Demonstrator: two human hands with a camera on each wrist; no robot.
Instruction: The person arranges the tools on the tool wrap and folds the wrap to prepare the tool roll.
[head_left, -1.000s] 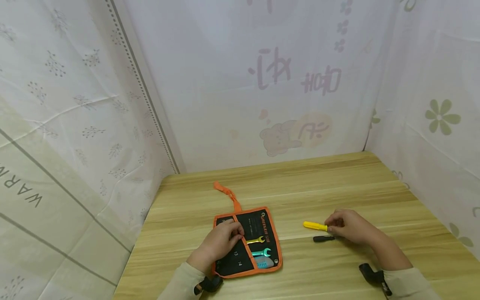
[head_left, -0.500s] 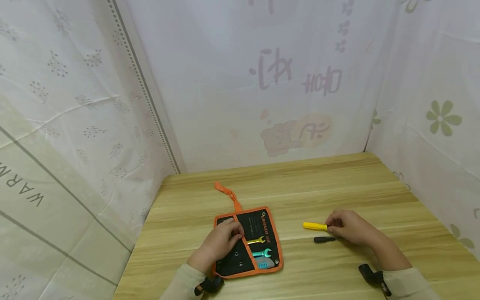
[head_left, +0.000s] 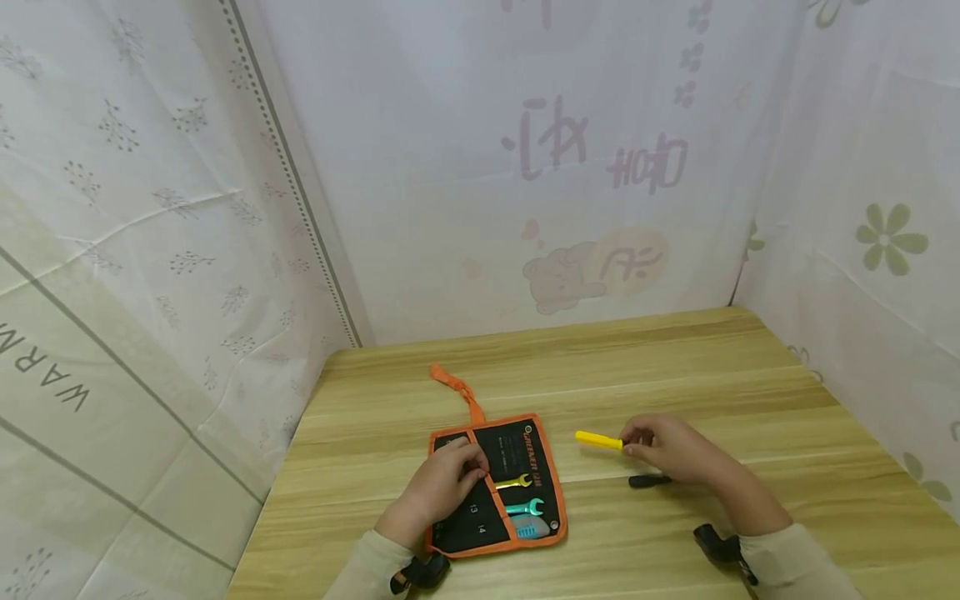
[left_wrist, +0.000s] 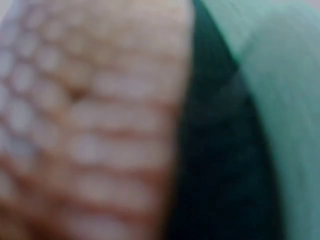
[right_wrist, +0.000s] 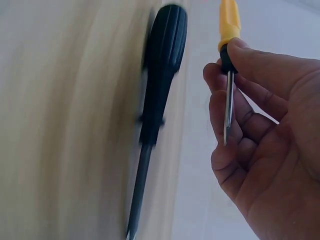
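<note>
A black tool pouch (head_left: pixel 459 533) with orange edging lies on the table, and my left hand (head_left: pixel 438 487) pinches the orange edge of its pocket band. From the pocket stick out a yellow wrench (head_left: pixel 513 482), a teal wrench (head_left: pixel 525 507) and a grey-and-teal tool (head_left: pixel 529 526). My right hand (head_left: pixel 675 448) holds a yellow screwdriver (head_left: pixel 598 440); in the right wrist view thumb and fingers of the hand (right_wrist: pixel 270 115) pinch its black collar, below the yellow handle (right_wrist: pixel 229 20). Beside it a black screwdriver (right_wrist: pixel 162 60) lies on the table. The left wrist view is blurred.
An orange strap (head_left: pixel 457 387) runs from the pouch's far edge across the wooden table (head_left: pixel 600 358). Printed curtains (head_left: pixel 435 183) hang behind the table and at both sides.
My right hand has moved left and slightly away from me with the yellow screwdriver, off its spot beside the black one. My left hand has stayed on the pouch.
</note>
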